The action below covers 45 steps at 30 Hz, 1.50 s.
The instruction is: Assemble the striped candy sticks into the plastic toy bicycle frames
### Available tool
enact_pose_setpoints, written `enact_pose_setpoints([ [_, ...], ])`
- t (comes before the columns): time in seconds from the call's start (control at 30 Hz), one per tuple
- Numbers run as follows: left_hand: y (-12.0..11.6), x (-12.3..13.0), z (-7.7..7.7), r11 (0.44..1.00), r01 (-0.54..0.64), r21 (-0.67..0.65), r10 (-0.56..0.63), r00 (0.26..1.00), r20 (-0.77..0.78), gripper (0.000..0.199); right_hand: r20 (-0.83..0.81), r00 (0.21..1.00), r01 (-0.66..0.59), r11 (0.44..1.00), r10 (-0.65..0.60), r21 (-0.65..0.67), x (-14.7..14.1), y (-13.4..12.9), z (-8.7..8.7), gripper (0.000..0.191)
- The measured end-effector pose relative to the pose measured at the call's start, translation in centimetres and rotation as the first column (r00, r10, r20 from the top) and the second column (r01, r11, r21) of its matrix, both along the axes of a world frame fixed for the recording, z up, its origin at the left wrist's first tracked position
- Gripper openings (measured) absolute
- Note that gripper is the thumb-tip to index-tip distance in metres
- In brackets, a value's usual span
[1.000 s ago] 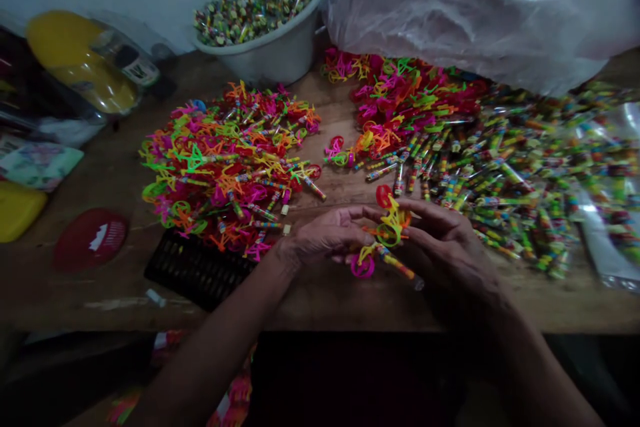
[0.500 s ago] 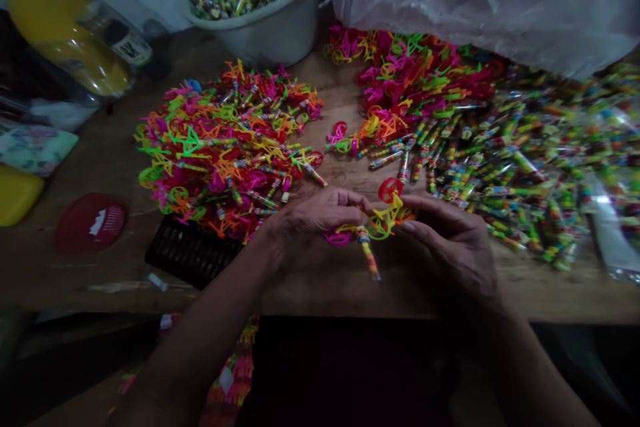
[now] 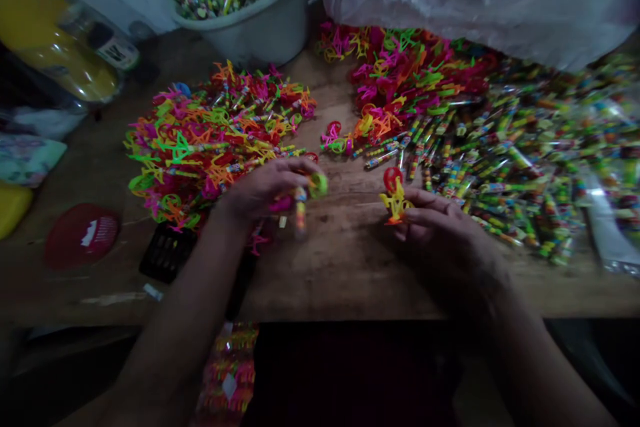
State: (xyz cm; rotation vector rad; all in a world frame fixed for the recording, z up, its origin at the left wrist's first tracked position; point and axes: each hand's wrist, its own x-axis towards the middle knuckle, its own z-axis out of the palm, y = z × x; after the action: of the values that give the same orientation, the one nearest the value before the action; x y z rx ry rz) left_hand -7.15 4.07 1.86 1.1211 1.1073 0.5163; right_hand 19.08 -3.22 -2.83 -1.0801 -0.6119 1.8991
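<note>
The small yellow plastic figure with a red ring on top and orange at its base (image 3: 394, 203) was in the fingertips of the right grip (image 3: 440, 223), which was closed on it above the tabletop (image 3: 340, 267). The left grip (image 3: 267, 190), blurred, was closed on a candy-filled clear tube with yellow-green and pink plastic parts (image 3: 301, 210); its finer details could not be made out. Beyond and to the left of the left grip lay a heap of bright plastic pieces and candy tubes (image 3: 220, 130), with a black slotted tray (image 3: 165, 253) near that forearm. Beyond the right grip lay a second multicoloured plastic heap (image 3: 400, 80), and to its right a wide spread of candy-filled tubes (image 3: 505, 160). Farthest from both grips stood a pale round tub full of candy tubes (image 3: 255, 27), beside a large translucent plastic bag (image 3: 465, 0).
</note>
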Motion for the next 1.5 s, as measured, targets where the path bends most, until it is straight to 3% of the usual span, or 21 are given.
enact_pose_setpoints([
  [0.07, 0.9, -2.6, 2.1, 0.965, -0.097, 0.244, 0.167, 0.944, -0.283, 0.035, 0.122, 0.992, 0.026, 0.999, -0.029, 0.020, -0.4, -0.1, 0.0, 0.037],
  [0.1, 1.3, -3.7, 3.1, 0.917, -0.084, 0.391, 0.267, 0.856, -0.442, 0.039, 0.182, 0.982, 0.041, 0.998, -0.048, 0.041, -0.7, -0.2, 0.0, 0.040],
  [0.2, 1.0, -5.0, 5.1, 0.693, 0.157, 0.703, 0.599, 0.416, -0.684, 0.051, 0.311, 0.938, 0.103, 0.981, -0.151, 0.167, -2.1, -0.6, -0.1, 0.043],
  [0.23, 0.3, -4.6, 5.3, 0.619, 0.230, 0.750, 0.683, 0.312, -0.660, 0.052, 0.335, 0.922, 0.125, 0.968, -0.195, 0.220, -2.7, -0.7, 0.0, 0.040],
  [0.27, -0.6, -3.8, 5.2, 0.568, 0.268, 0.778, 0.731, 0.269, -0.627, 0.050, 0.347, 0.907, 0.146, 0.952, -0.238, 0.270, -3.3, -0.9, 0.0, 0.036],
  [0.33, -2.9, -1.2, 4.3, 0.547, 0.216, 0.808, 0.726, 0.357, -0.587, 0.039, 0.338, 0.891, 0.184, 0.922, -0.302, 0.340, -4.6, -1.5, 0.2, 0.029],
  [0.43, -6.2, 3.4, 1.5, 0.817, -0.017, 0.576, 0.390, 0.752, -0.531, 0.032, 0.329, 0.894, 0.162, 0.905, -0.303, 0.393, -6.0, -2.7, 0.4, 0.025],
  [0.5, -7.2, 5.7, -0.4, 0.914, -0.094, 0.395, 0.230, 0.921, -0.314, 0.028, 0.392, 0.878, 0.073, 0.886, -0.275, 0.458, -6.0, -3.2, 0.2, 0.023],
  [0.57, -7.1, 6.8, -1.9, 0.942, -0.185, 0.281, 0.232, 0.962, -0.143, 0.025, 0.530, 0.804, -0.088, 0.827, -0.271, 0.556, -5.1, -3.2, 0.1, 0.023],
  [0.63, -6.3, 6.7, -2.8, 0.943, -0.294, 0.154, 0.303, 0.952, -0.037, 0.025, 0.700, 0.630, -0.296, 0.729, -0.336, 0.617, -3.5, -2.2, 0.2, 0.023],
  [0.7, -5.5, 6.0, -3.1, 0.944, -0.330, -0.024, 0.331, 0.942, 0.053, 0.026, 0.799, 0.359, -0.479, 0.639, -0.483, 0.602, -1.7, -0.4, 0.3, 0.021],
  [0.77, -5.0, 5.4, -3.1, 0.944, -0.272, -0.189, 0.301, 0.943, 0.146, 0.025, 0.829, 0.022, -0.647, 0.624, -0.559, 0.438, -0.3, 1.8, 0.3, 0.022],
  [0.8, -4.9, 5.2, -3.1, 0.943, -0.225, -0.246, 0.273, 0.944, 0.185, 0.024, 0.818, -0.094, -0.708, 0.616, -0.567, 0.346, 0.2, 2.9, 0.2, 0.021],
  [0.87, -5.0, 5.0, -3.2, 0.935, -0.170, -0.311, 0.252, 0.937, 0.244, 0.023, 0.794, -0.234, -0.777, 0.599, -0.561, 0.193, 0.5, 4.8, 0.0, 0.020],
  [0.93, -5.1, 4.9, -3.3, 0.925, -0.178, -0.335, 0.275, 0.923, 0.269, 0.020, 0.781, -0.267, -0.809, 0.571, -0.565, 0.136, 0.5, 6.0, -0.2, 0.020],
  [1.03, -5.2, 4.7, -3.5, 0.914, -0.203, -0.351, 0.312, 0.905, 0.290, 0.017, 0.771, -0.165, -0.854, 0.480, -0.615, 0.201, 0.3, 6.6, 0.1, 0.020],
  [1.13, -5.4, 4.3, -3.5, 0.909, -0.178, -0.376, 0.311, 0.891, 0.331, 0.016, 0.788, 0.122, -0.858, 0.335, -0.604, 0.390, -0.4, 5.7, 0.8, 0.022],
  [1.17, -5.6, 4.3, -3.4, 0.906, -0.173, -0.386, 0.315, 0.884, 0.344, 0.015, 0.801, 0.224, -0.831, 0.321, -0.555, 0.455, -0.7, 5.1, 0.9, 0.023],
  [1.23, -6.0, 4.3, -3.1, 0.902, -0.167, -0.397, 0.323, 0.873, 0.366, 0.013, 0.818, 0.399, -0.742, 0.378, -0.414, 0.554, -1.4, 3.5, 1.0, 0.024],
  [1.33, -6.7, 4.4, -2.9, 0.910, -0.144, -0.388, 0.304, 0.870, 0.389, 0.013, 0.759, 0.603, -0.555, 0.555, -0.245, 0.620, -2.3, 0.8, 0.6, 0.026],
  [1.5, -7.7, 4.8, -3.1, 0.906, -0.120, -0.406, 0.293, 0.870, 0.396, 0.017, 0.611, 0.782, -0.280, 0.806, -0.123, 0.521, -3.0, -1.7, 0.1, 0.016],
])
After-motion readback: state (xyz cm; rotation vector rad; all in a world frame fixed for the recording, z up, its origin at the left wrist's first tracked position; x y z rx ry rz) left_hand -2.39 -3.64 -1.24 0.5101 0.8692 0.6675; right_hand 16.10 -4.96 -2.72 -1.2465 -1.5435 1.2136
